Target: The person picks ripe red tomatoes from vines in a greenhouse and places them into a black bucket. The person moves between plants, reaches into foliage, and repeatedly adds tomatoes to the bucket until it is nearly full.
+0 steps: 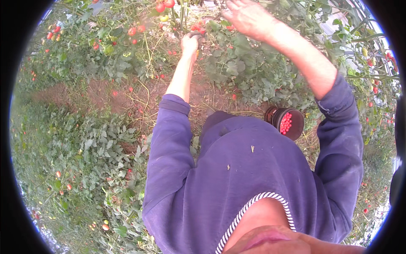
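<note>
My left hand (189,43) is at the upper middle, its dark-stained fingers curled near a cluster of red tomatoes (198,28); whether it holds anything is not clear. Up at the top edge, right of centre, my right hand (242,16) reaches over tomato foliage with its fingers partly cut off by the picture's rim. More red tomatoes (160,7) hang from a stem above and to the left of my left hand, with a yellowish one below them.
A dark bucket (297,125) with small red tomatoes (285,123) inside stands on the ground at my right side. Leafy tomato plants (247,63) rise ahead, with others (101,139) at the left. Bare soil (104,96) with dry stems and fallen tomatoes runs between the rows.
</note>
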Action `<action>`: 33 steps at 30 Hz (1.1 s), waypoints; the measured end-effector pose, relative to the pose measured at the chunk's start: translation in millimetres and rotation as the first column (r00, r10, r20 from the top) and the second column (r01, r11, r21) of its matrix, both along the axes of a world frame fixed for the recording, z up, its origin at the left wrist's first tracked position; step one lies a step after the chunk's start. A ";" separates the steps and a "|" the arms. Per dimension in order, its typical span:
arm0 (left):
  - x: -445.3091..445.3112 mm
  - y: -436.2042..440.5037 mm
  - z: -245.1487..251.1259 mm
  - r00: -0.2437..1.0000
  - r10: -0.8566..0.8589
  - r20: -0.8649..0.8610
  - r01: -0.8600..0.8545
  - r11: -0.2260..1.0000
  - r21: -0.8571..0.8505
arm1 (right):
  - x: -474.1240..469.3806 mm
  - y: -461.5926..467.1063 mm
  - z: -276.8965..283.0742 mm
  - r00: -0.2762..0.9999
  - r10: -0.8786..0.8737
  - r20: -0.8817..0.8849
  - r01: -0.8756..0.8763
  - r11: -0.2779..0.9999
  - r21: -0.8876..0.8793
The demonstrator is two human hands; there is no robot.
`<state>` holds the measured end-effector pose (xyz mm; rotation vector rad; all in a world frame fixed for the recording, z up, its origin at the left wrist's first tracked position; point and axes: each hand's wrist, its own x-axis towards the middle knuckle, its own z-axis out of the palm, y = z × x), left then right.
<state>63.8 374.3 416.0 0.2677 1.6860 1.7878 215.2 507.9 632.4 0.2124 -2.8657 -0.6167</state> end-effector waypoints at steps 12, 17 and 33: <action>-51.6 71.3 -58.1 0.899 0.070 0.432 -0.178 0.960 0.216 | -25.5 -3.9 -120.7 0.550 -0.404 0.731 0.629 0.776 -0.044; -31.3 100.0 -47.4 0.799 0.016 0.601 -0.152 0.972 0.177 | 23.8 10.9 -187.6 0.581 -0.400 0.709 0.620 0.782 -0.066; -63.6 -33.5 -35.1 0.950 -0.076 0.302 0.169 0.941 -0.295 | 38.5 -20.9 -179.6 0.526 -0.356 0.773 0.600 0.799 -0.041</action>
